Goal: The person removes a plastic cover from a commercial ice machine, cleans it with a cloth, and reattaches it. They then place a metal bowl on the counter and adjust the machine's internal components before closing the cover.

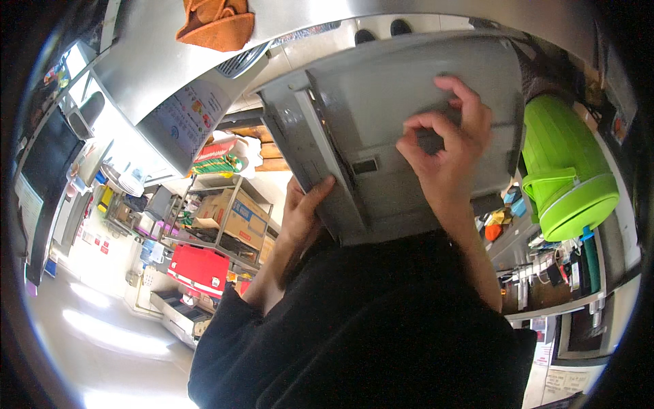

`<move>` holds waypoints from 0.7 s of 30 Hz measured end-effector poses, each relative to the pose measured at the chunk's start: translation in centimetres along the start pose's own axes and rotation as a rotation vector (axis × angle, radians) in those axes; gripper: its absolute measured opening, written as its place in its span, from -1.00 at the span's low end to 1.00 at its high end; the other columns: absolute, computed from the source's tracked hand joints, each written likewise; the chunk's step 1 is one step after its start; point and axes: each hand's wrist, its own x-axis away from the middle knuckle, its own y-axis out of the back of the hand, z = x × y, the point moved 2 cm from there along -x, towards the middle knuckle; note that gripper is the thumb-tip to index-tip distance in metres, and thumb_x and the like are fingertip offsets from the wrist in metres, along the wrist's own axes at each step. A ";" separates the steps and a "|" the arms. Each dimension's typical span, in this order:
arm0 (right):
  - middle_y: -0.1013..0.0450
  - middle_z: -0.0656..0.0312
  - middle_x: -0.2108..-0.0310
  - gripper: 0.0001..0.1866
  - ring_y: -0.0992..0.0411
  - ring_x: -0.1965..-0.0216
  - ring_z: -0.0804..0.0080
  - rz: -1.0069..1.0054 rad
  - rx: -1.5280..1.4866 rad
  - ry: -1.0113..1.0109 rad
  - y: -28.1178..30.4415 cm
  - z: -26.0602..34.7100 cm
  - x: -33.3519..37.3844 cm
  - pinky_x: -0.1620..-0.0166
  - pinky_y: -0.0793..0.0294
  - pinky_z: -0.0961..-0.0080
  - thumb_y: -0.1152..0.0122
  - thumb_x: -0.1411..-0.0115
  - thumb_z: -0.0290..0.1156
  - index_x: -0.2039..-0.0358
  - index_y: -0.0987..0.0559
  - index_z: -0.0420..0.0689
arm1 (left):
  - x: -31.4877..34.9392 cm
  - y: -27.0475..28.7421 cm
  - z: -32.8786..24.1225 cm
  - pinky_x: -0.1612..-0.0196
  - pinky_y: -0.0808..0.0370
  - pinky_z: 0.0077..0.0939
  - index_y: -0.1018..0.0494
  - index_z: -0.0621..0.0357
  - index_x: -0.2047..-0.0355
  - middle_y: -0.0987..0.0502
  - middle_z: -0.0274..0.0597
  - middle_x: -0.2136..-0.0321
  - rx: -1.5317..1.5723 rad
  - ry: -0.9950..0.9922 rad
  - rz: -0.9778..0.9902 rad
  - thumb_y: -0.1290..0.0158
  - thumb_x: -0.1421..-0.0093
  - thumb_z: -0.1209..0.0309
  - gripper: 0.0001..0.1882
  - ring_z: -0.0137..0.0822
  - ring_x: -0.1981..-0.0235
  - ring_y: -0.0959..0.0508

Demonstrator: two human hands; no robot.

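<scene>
A large grey plastic tray or lid (pixel 381 102) is held up in front of me, tilted, filling the upper middle of the view. My left hand (pixel 303 208) grips its lower left edge, thumb laid across the rim. My right hand (pixel 446 140) presses on the tray's flat face, fingers curled around a dark recessed handle. Both forearms rise from black sleeves at the bottom.
A bright green lidded bin (pixel 569 177) stands at the right. A stainless steel counter (pixel 157 54) with an orange cloth (pixel 216 24) runs across the top left. Metal shelving (pixel 218 218) with cardboard boxes and a red case (pixel 199 269) lies at the left.
</scene>
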 end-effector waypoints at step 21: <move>-0.27 0.40 0.11 -0.81 -0.17 0.04 0.28 0.215 0.028 0.002 -2.2 4.4 0.5 0.13 -0.07 0.17 -0.33 0.41 -0.36 0.70 -0.48 0.04 | -0.2 0.8 0.0 0.12 -0.40 -0.51 -0.31 0.30 0.09 -0.47 -0.13 0.21 -0.133 -0.102 0.074 0.01 -0.14 0.50 -0.69 -0.41 0.19 -0.46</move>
